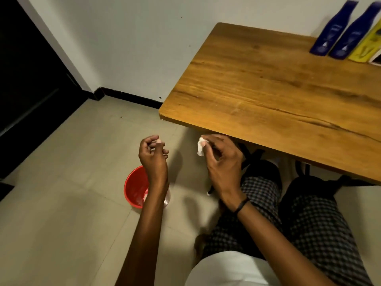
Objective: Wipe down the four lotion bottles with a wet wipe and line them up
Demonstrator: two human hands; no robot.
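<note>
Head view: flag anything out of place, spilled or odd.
Nothing stands out. The bottles stand in a row at the table's far edge, the fourth cut off by the frame. The right hand pinches the crumpled wipe below the table edge. No spill shows.

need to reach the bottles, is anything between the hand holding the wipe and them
Nothing visible stands on the brown wooden tabletop between the right hand, pinching the crumpled white wipe, and the row of dark blue and yellow lotion bottles at its far side.
</note>
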